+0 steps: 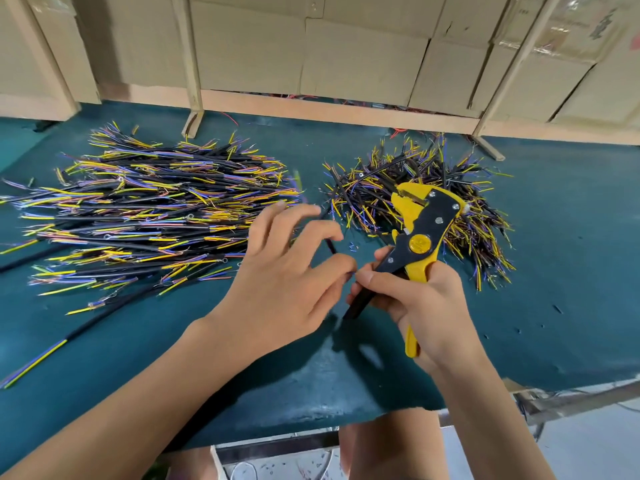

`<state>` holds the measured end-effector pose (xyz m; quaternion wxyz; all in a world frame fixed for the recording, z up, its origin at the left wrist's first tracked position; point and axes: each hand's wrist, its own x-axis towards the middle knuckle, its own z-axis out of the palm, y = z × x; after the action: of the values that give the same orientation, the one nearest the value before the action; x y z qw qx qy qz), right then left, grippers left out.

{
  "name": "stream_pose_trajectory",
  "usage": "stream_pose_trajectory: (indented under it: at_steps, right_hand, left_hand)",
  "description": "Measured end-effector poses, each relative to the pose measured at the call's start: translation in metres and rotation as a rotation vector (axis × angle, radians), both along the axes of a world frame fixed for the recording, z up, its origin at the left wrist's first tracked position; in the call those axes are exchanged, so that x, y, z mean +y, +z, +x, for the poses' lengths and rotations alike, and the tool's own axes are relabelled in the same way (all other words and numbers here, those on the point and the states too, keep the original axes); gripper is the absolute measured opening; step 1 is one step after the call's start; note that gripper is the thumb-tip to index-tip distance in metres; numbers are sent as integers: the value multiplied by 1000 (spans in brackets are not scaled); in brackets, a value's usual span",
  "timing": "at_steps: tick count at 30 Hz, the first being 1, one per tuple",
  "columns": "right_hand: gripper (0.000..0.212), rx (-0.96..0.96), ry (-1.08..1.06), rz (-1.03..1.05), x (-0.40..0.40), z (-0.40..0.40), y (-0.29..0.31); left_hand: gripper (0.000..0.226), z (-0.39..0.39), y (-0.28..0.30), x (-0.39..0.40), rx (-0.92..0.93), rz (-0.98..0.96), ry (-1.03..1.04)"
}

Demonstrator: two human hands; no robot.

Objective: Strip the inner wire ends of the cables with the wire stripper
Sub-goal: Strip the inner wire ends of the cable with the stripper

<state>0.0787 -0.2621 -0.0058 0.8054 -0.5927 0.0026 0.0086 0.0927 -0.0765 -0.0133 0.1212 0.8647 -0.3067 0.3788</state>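
Right hand point(412, 299) grips the yellow wire stripper point(420, 233) head-up over the green counter point(571, 271); left hand point(294, 268), fingers half spread, pinches a black cable point(330, 244) between two cable piles point(149, 216).

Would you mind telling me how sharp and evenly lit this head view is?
Head view: the left hand is motion-blurred at the fingertips; the wire stripper in the right hand is sharp; soft shadows under both hands; wide-angle bending of the table edge; no glare.
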Motion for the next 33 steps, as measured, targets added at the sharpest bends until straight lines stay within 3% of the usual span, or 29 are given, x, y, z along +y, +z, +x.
stream_pose_trajectory:
  at_steps: [6, 11, 15, 19, 23, 28, 33]
  right_hand:
    - [29, 5, 75, 35, -9, -3, 1]
    - [29, 19, 86, 98, -12, -5, 0]
    - [30, 29, 122, 105, -14, -5, -1]
    - [30, 36, 153, 100, -14, -7, -3]
    - [32, 42, 171, 85, -15, -7, -6]
    - [29, 52, 165, 95, -15, -7, -10]
    - [31, 37, 146, 87, -18, -4, -12]
  left_hand:
    - [25, -3, 6, 2, 181, 63, -156]
    - [22, -1, 4, 1, 126, 61, -235]
    - [23, -2, -1, 3, 225, -33, -277]
    - [14, -4, 1, 4, 436, -159, -326]
    - [11, -5, 3, 5, 590, -167, -321]
    - [28, -5, 5, 4, 526, 25, -254]
    - [22, -2, 3, 5, 661, -157, -245]
